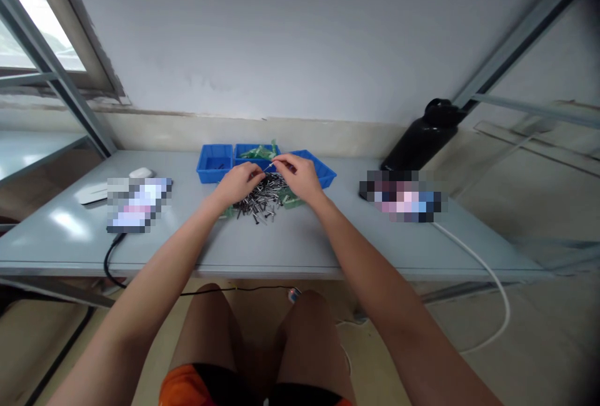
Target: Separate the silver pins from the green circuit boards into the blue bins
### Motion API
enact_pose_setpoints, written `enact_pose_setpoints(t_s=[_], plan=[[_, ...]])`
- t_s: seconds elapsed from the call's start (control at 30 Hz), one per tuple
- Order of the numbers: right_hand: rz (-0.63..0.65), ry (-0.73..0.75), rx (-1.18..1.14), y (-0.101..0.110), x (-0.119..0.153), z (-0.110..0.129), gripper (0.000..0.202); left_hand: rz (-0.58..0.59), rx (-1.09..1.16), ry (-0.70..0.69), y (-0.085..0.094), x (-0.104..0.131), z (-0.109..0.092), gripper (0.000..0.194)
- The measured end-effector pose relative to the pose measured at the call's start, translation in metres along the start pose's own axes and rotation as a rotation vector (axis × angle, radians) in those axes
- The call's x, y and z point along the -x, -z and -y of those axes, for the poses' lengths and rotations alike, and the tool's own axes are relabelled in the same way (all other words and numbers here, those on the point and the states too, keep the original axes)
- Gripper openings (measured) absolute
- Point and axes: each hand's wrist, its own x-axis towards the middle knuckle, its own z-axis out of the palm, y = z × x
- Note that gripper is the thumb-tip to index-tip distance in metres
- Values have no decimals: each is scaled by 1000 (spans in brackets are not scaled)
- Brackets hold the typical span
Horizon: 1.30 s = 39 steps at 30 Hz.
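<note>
My left hand (241,181) and my right hand (300,175) meet above a pile of loose screws (260,198), thumb and fingers pinched together on both. A slim, pale screw (269,167) spans the gap between the fingertips; its finer detail is too small to make out. Silver and dark screws lie in a heap under the hands. Green plastic packets (291,198) rest beside the pile, partly covered by my right hand. Just behind are a blue bin (202,172) at left, a middle blue bin (239,148) with green packets in it, and a right blue bin (328,176).
A phone (140,205) with a black cable and a white case (141,172) lie at left on the grey table (276,250). On the right, a black bottle (419,140) stands behind another phone (403,197) with a white cable (487,268). Metal frame posts flank the table.
</note>
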Motion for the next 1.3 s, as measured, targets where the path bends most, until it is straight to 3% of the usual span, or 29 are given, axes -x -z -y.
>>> enact_pose_setpoints(t_s=[0.17, 0.3, 0.47, 0.83, 0.97, 1.13, 1.3], plan=[[-180, -73, -126, -9, 0, -2, 19, -46, 320, 114, 0, -2, -9, 28], [-150, -94, -165, -18, 1, -4, 18, -110, 583, 280, -3, -3, -13, 31], [-95, -13, 10, -21, 3, -5, 13, -166, 712, 311, -6, -4, -10, 28], [92, -18, 126, -22, 5, -7, 17, -195, 261, 18, -5, -4, -10, 15], [181, -39, 100, -12, 3, -8, 17, -166, 177, 50, -4, -2, -6, 13], [194, -72, 42, -5, 2, -12, 21, -118, 61, 102, -1, -1, 1, 12], [250, -61, 77, -5, 3, -13, 16, -129, 86, 95, 0, -2, -2, 11]])
